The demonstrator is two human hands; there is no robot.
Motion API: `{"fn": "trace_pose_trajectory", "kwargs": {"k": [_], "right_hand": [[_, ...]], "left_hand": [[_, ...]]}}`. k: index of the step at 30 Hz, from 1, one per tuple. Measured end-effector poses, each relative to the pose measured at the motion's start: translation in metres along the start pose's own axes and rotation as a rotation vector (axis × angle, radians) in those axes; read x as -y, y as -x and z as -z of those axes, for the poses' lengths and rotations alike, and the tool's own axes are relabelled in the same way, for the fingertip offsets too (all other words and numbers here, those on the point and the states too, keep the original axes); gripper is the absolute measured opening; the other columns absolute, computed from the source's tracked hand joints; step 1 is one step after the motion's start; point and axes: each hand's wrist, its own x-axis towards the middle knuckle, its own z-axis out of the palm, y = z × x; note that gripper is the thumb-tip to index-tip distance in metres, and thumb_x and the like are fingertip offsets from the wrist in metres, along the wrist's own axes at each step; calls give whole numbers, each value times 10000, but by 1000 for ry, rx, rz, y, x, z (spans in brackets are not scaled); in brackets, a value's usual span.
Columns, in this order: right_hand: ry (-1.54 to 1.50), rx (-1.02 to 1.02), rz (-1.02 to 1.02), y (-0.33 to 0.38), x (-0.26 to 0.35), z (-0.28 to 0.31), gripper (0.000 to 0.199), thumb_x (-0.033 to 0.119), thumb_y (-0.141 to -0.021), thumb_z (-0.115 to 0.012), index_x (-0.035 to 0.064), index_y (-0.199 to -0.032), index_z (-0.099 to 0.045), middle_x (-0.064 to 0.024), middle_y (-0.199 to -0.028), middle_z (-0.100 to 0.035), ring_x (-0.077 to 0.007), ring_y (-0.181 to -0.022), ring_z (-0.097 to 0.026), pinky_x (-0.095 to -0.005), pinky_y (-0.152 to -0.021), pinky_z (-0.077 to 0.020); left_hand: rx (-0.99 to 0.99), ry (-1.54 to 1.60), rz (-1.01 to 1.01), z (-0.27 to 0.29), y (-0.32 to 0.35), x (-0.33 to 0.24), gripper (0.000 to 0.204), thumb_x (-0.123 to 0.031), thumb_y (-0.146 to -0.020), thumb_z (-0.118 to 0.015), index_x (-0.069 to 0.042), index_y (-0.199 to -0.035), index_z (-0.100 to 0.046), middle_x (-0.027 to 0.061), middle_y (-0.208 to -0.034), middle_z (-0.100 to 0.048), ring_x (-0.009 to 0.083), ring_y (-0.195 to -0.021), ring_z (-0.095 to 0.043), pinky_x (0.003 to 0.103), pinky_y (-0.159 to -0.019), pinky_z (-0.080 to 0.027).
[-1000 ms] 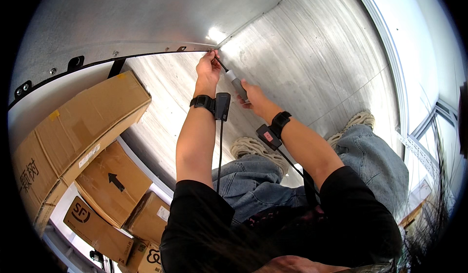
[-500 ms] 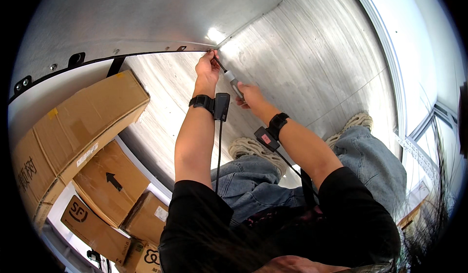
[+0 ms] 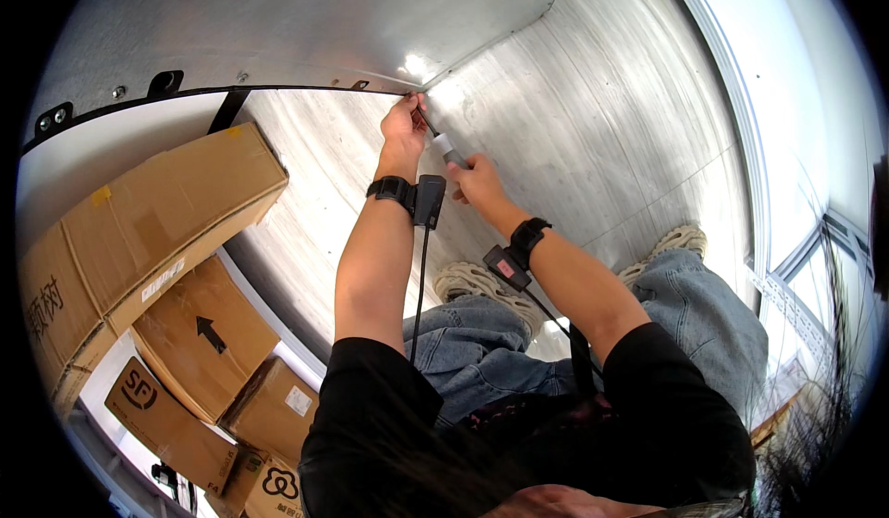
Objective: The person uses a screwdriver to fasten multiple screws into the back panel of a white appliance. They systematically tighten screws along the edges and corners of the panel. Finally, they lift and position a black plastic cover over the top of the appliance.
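Observation:
My right hand is closed round the grey handle of a screwdriver with a pale collar. Its thin dark shaft slants up and left to the lower corner of a large grey metal panel. At that corner my left hand is closed, its fingertips pinched together by the shaft's tip and the panel's dark bottom edge. What those fingertips hold is too small and hidden to make out. Black straps with small boxes and cables sit on both wrists.
Brown cardboard boxes are stacked at the left, below a black bracket on the panel edge. Pale wood-look floor lies beyond my hands. A white frame runs along the right. My shoes stand below my hands.
The whole view has shifted slightly, so the panel corner and my left hand appear a little further right. Less of the screwdriver handle shows past my right hand.

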Motion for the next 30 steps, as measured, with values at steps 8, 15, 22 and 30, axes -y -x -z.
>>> {"fn": "trace_pose_trajectory", "kwargs": {"k": [8, 15, 22, 30], "right_hand": [[-64, 43, -76, 20, 21, -5, 534, 491, -861, -548, -31, -974, -520, -91, -797, -555, -166, -606, -553, -304, -524, -445], [-15, -28, -94, 7, 4, -3, 485, 471, -882, -528, -6, -970, -538, -86, -854, -560, -175, -639, -547, -328, -553, -442], [-250, 94, -260, 12, 18, 5, 405, 422, -891, -542, 19, -924, -546, -71, -801, -553, -176, -613, -529, -342, -553, -438], [-381, 160, -325, 19, 17, 4, 323, 354, -870, -595, 36, -899, -542, -60, -760, -549, -163, -624, -532, -335, -559, -432]], "left_hand": [[19, -11, -4, 8, 1, -2, 123, -104, -905, -507, -90, -978, -604, -13, -848, -644, 108, -729, -542, 261, -695, -386], [19, -5, -1, 8, 3, 1, 131, -98, -910, -487, -84, -961, -606, -8, -829, -639, 110, -703, -525, 260, -677, -390], [42, 22, -18, 12, 2, -1, 139, -99, -915, -471, -80, -958, -602, -4, -822, -634, 114, -696, -520, 255, -640, -402], [28, 30, -11, 16, 7, -3, 150, -107, -919, -460, -79, -974, -597, 7, -829, -633, 115, -712, -519, 271, -691, -399]]}}
